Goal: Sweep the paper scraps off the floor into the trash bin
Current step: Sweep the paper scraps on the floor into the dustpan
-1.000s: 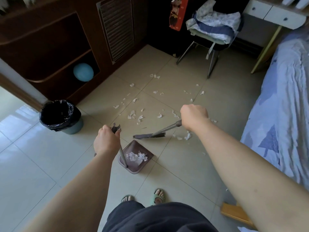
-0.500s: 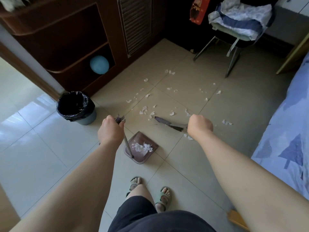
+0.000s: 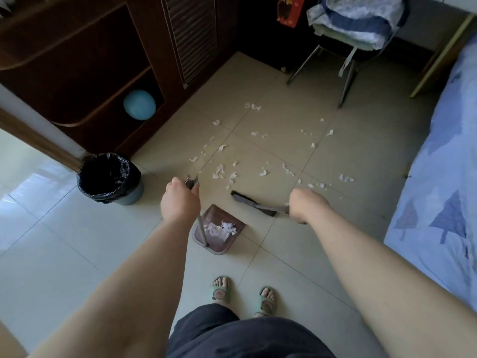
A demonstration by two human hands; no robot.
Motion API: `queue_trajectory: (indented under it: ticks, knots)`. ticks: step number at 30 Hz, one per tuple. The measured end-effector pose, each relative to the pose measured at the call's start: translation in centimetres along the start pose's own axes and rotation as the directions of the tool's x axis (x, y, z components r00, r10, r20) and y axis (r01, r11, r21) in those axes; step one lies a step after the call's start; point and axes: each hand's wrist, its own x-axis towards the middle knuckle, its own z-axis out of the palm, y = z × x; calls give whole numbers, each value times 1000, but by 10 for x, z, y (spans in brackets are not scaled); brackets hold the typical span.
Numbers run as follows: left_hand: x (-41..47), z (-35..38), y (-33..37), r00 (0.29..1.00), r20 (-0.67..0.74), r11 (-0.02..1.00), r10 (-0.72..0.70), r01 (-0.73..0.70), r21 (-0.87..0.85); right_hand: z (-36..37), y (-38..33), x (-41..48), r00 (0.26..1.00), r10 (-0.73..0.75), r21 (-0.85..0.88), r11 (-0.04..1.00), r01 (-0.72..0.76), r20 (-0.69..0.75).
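My left hand [image 3: 180, 201] grips the upright handle of a brown dustpan [image 3: 219, 241], which rests on the tiles and holds a small heap of white scraps. My right hand [image 3: 305, 204] is closed on the broom handle; the dark broom head [image 3: 251, 202] lies low on the floor just right of and beyond the pan. Several white paper scraps [image 3: 232, 174] are scattered over the beige tiles beyond the broom. The trash bin [image 3: 109, 178], lined with a black bag, stands to the left of the pan.
A dark wooden cabinet [image 3: 90, 60] with a blue ball [image 3: 139, 104] on its lower shelf runs along the left. A chair [image 3: 343, 60] piled with clothes stands at the back. A bed [image 3: 444, 189] with a blue sheet fills the right. My slippered feet [image 3: 242, 295] are below the pan.
The broom head has swung left and nearer to the dustpan. The view has tilted down, showing both feet. The dustpan has stayed in place.
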Motion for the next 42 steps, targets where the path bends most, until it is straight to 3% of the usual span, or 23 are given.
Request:
queue_trajectory:
  ticks: [7, 14, 24, 29, 35, 42]
  knots:
    - [13, -11, 1, 997, 30, 996, 73, -75, 57, -38, -18, -6, 998, -15, -29, 999, 17, 65]
    - [29, -29, -12, 990, 31, 979, 140, -144, 148, -63, -28, -13, 988, 70, -3, 997, -71, -135]
    - [37, -35, -48, 994, 8, 993, 105, -105, 60, -36, -66, 10, 975, 156, 198, 972, -123, -161]
    - [40, -30, -51, 997, 46, 998, 68, -68, 2, -12, -76, 15, 994, 85, 122, 990, -76, -67]
    - [24, -21, -50, 992, 110, 998, 61, -61, -9, -38, -75, 4, 1000, 15, -56, 998, -14, 17]
    - [18, -23, -52, 987, 138, 997, 79, -81, 7, -49, -57, -22, 988, 44, -42, 998, -51, -146]
